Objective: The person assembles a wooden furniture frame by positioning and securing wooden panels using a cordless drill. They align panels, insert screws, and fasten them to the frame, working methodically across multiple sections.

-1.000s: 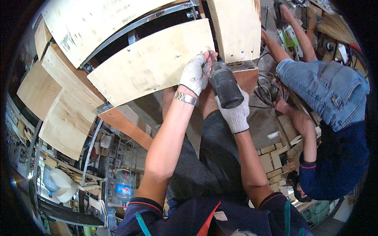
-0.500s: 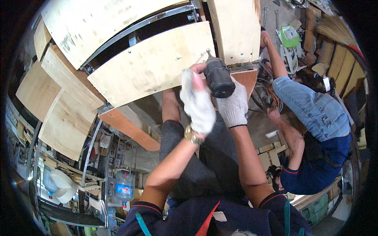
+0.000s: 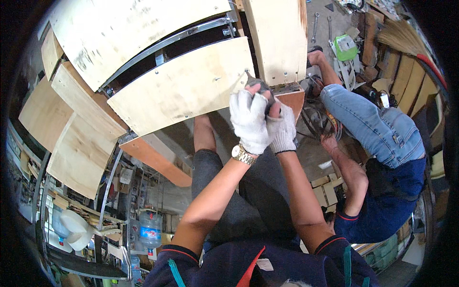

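Now that my left hand (image 3: 249,122) has closed over the right hand (image 3: 283,128) | both grip the dark power tool (image 3: 262,89) | tip against plywood panel (image 3: 181,91) | I judge driving underway.

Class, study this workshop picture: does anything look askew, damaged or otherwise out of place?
Nothing is clearly damaged. The floor is cluttered: wrenches lie loose beside wood offcuts. Both gloved hands, left hand and right hand, grip a dark tool.

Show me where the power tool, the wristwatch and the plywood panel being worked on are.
power tool (image 3: 262,88), head view, on the dark body showing above the gloved hands.
wristwatch (image 3: 242,154), head view, on the metal case at the left wrist.
plywood panel (image 3: 184,91), head view, on its bare face left of the tool.
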A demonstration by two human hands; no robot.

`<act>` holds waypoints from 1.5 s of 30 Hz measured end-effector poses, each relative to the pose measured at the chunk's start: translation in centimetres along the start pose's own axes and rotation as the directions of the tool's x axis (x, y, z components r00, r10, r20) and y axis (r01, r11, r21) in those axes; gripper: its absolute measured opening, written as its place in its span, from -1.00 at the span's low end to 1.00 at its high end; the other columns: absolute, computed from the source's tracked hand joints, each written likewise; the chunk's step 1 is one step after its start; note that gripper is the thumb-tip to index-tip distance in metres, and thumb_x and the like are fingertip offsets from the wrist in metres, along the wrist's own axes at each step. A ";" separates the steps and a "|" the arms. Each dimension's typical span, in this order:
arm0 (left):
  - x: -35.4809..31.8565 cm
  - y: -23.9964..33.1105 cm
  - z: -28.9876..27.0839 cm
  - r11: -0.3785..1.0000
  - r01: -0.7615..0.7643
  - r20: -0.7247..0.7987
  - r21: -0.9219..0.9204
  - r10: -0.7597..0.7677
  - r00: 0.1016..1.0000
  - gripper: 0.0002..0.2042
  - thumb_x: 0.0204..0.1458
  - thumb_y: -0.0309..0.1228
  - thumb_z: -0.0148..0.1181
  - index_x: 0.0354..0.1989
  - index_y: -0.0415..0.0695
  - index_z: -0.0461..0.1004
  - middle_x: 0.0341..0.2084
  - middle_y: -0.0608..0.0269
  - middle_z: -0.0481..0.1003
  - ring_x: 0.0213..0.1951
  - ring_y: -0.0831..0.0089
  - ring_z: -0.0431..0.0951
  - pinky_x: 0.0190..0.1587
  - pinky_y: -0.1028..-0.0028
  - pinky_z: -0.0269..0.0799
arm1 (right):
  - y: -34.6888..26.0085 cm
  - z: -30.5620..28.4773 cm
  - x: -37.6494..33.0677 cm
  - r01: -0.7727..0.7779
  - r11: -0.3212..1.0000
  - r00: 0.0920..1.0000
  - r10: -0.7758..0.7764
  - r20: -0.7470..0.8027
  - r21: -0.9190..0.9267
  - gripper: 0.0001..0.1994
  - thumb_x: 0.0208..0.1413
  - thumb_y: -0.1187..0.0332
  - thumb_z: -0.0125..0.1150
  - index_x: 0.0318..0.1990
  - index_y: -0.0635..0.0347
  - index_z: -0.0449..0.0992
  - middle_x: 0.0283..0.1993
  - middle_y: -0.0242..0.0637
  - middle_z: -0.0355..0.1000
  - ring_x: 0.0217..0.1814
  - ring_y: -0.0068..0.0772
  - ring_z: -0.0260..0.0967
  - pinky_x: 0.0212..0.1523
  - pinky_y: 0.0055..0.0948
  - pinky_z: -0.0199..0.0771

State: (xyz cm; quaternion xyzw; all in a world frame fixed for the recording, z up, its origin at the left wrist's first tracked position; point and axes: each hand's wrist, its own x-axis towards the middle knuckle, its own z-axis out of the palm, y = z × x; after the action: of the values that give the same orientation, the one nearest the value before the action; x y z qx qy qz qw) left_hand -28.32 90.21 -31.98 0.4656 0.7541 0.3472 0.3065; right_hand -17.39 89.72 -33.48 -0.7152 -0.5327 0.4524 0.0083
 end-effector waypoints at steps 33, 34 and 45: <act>0.1 -1.0 0.1 0.999 0.040 0.071 -0.026 -0.038 0.997 -0.65 -0.04 -0.33 0.32 -0.10 -0.26 0.63 0.07 -0.12 0.58 0.00 -0.01 0.66 0.06 0.22 0.57 | -1.4 2.9 -2.4 -0.251 0.549 0.957 0.265 0.119 0.797 -0.33 0.32 -0.20 0.12 0.07 0.39 0.57 -0.12 -0.28 0.60 -0.11 -0.48 0.49 -0.09 -0.40 0.51; 0.2 -1.1 0.0 0.998 0.051 0.051 -0.047 -0.048 0.998 -0.66 -0.04 -0.33 0.32 -0.11 -0.28 0.63 0.07 -0.12 0.59 0.00 -0.01 0.66 0.05 0.22 0.57 | -1.4 2.8 -2.4 -0.245 0.606 0.961 0.256 0.106 0.757 -0.34 0.33 -0.19 0.11 0.05 0.38 0.57 -0.13 -0.29 0.60 -0.12 -0.48 0.49 -0.10 -0.40 0.51; 0.7 -0.6 0.7 0.998 -0.043 0.022 -0.052 0.044 0.999 -0.68 -0.09 -0.37 0.37 -0.15 -0.26 0.61 -0.02 -0.09 0.60 -0.02 -0.03 0.64 0.08 0.21 0.55 | 0.3 3.2 -1.2 -0.267 0.217 0.940 0.273 0.205 0.939 -0.48 0.43 -0.07 0.05 -0.04 0.31 0.61 -0.13 -0.38 0.57 -0.15 -0.55 0.46 -0.10 -0.46 0.49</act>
State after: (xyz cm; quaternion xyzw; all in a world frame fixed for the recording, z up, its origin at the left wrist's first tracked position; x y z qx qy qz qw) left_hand -28.35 90.84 -33.01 0.4781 0.7309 0.3676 0.3195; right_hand -19.30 87.15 -34.76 -0.6464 -0.0198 0.6728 0.3593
